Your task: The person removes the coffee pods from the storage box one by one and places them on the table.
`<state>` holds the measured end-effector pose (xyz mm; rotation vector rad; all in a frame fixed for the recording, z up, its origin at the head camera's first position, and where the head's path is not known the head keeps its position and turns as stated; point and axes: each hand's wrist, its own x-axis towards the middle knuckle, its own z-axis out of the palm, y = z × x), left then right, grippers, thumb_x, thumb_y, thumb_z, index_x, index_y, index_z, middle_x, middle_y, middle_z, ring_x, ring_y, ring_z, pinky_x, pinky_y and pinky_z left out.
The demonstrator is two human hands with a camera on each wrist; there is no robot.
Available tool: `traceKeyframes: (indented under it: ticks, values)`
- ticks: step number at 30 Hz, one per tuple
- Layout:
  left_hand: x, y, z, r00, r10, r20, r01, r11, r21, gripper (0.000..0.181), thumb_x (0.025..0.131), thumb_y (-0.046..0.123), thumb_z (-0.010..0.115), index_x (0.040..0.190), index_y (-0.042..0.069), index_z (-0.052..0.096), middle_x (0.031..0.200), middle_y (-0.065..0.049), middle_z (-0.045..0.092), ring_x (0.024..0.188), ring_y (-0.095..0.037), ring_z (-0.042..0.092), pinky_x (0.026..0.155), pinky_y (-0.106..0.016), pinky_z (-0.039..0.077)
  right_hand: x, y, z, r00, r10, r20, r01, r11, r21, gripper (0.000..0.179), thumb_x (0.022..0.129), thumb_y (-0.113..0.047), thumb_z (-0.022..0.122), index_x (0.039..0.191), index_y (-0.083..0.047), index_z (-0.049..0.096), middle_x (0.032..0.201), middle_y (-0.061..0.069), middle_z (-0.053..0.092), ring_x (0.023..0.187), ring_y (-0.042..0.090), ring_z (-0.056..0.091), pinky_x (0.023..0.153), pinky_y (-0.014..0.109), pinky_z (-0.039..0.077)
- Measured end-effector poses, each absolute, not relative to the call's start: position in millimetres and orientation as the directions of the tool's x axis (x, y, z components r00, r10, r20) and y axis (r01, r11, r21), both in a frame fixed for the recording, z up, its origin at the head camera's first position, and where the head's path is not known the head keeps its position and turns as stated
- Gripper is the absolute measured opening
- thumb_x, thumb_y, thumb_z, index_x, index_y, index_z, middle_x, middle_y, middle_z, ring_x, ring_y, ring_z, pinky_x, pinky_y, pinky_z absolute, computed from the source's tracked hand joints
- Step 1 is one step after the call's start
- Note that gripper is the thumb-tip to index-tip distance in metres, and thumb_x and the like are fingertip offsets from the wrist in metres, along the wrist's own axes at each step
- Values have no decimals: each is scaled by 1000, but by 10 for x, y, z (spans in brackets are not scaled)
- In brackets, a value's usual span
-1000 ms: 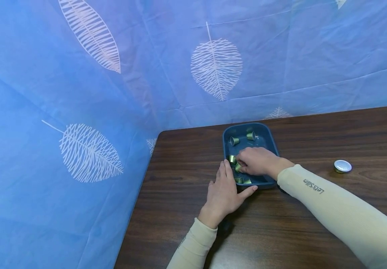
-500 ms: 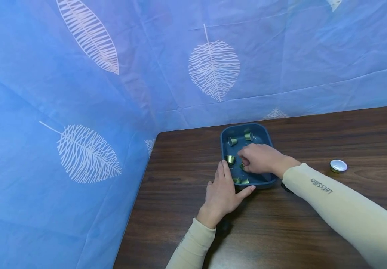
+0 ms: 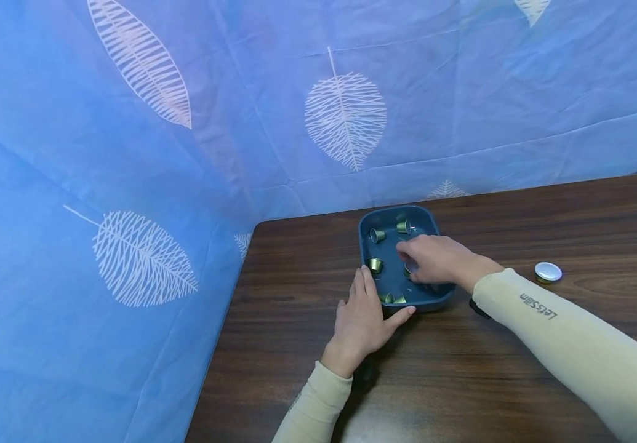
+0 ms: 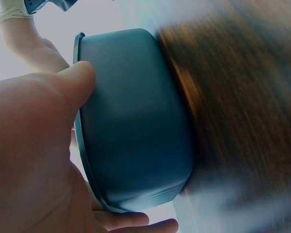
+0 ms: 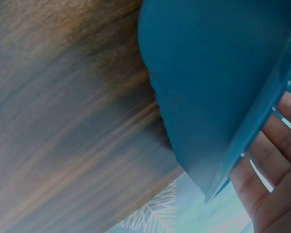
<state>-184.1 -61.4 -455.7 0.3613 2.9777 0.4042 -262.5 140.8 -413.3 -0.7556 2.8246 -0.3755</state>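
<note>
A dark blue plastic tub [image 3: 364, 231] holds several green-gold coffee capsules. Two of them, a capsule [image 3: 377, 235] and a neighbouring capsule [image 3: 404, 227], lie near its far end. A shinier capsule [image 3: 375, 265] rests by the left wall, and more are partly hidden at the near end. My left hand [image 3: 359, 323] rests against the near left corner, thumb on the near wall and straight fingers along the left side. In the left wrist view its thumb [image 4: 80, 82] presses the outer wall. Inside the tub, my right hand [image 3: 434, 259] pinches a capsule [image 3: 407, 271] that its fingers mostly hide.
A lone capsule with a silver lid [image 3: 548, 272] sits on the brown wooden table [image 3: 495, 375], right of the tub. Blue cloth [image 3: 240, 123] with white leaf prints hangs behind the table and along its left side.
My right hand has drawn a capsule rightward, away from the shiny one by the left wall. The left hand keeps its place at the tub's corner. The head view has shifted slightly.
</note>
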Motion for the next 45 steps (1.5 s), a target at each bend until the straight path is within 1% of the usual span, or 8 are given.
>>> traceKeyframes:
  ticks: [6, 9, 16, 18, 24, 28, 36, 45]
  values:
    - [-1843, -625, -4578, -967, 243, -78, 213, 937, 278, 119, 94, 84, 55, 172, 3, 14, 177, -16, 30, 153, -31, 50, 111, -62, 53, -2644, 1461, -4085, -854, -509, -105, -468, 842, -268, 21, 95, -16, 81, 112, -10, 71, 88, -2, 69, 75, 13, 61, 74, 41, 60]
    - [-1852, -645, -4581, -969, 236, -76, 206, 937, 282, 120, 94, 83, 57, 172, 3, 15, 176, -17, 30, 153, -32, 50, 111, -63, 53, -2646, 1508, -3956, -863, -498, -84, -465, 848, -253, 22, 96, -16, 80, 115, -11, 71, 97, 1, 73, 81, 14, 66, 77, 44, 62]
    - [-1870, -647, -4584, -969, 235, -78, 203, 933, 298, 120, 94, 82, 58, 172, 3, 14, 176, -18, 29, 153, -33, 50, 112, -63, 52, -2619, 1893, -3644, -899, -438, -5, -424, 874, -236, 19, 94, -13, 80, 110, -13, 69, 97, 1, 72, 83, 18, 67, 72, 46, 57]
    - [-1868, -655, -4591, -969, 235, -79, 201, 931, 304, 119, 94, 82, 58, 172, 3, 14, 177, -18, 29, 154, -33, 49, 112, -64, 51, -2613, 2036, -3610, -909, -416, 9, -407, 885, -225, 22, 93, -13, 81, 113, -12, 70, 102, 2, 74, 87, 19, 70, 74, 48, 59]
    - [-1873, -705, -4605, -970, 235, -61, 203, 923, 327, 119, 95, 80, 60, 172, 2, 14, 176, -19, 29, 153, -34, 50, 111, -64, 52, -2621, 2431, -3609, -938, -345, -24, -334, 924, -187, 27, 92, -13, 82, 116, -9, 70, 111, 8, 77, 96, 26, 73, 78, 54, 59]
    - [-1878, -733, -4609, -970, 235, -65, 201, 922, 330, 119, 95, 79, 60, 172, 2, 13, 176, -19, 29, 153, -35, 49, 111, -65, 51, -2613, 2654, -3705, -950, -310, -50, -298, 941, -159, 28, 91, -13, 84, 114, -7, 70, 107, 8, 76, 92, 25, 72, 73, 52, 58]
    - [-1891, -721, -4626, -966, 245, -82, 206, 921, 330, 119, 95, 80, 60, 172, 2, 13, 177, -19, 28, 154, -34, 48, 112, -65, 51, -2534, 3054, -3944, -962, -253, -106, -235, 958, -164, 30, 89, -13, 84, 113, -4, 68, 100, 9, 73, 86, 27, 69, 67, 49, 54]
    - [-1890, -682, -4622, -965, 244, -96, 198, 917, 345, 119, 95, 80, 58, 173, 3, 11, 178, -19, 25, 156, -34, 46, 115, -66, 48, -2540, 3229, -4057, -965, -225, -133, -202, 964, -171, 24, 89, -11, 82, 106, -6, 66, 94, 7, 71, 80, 23, 65, 64, 46, 51]
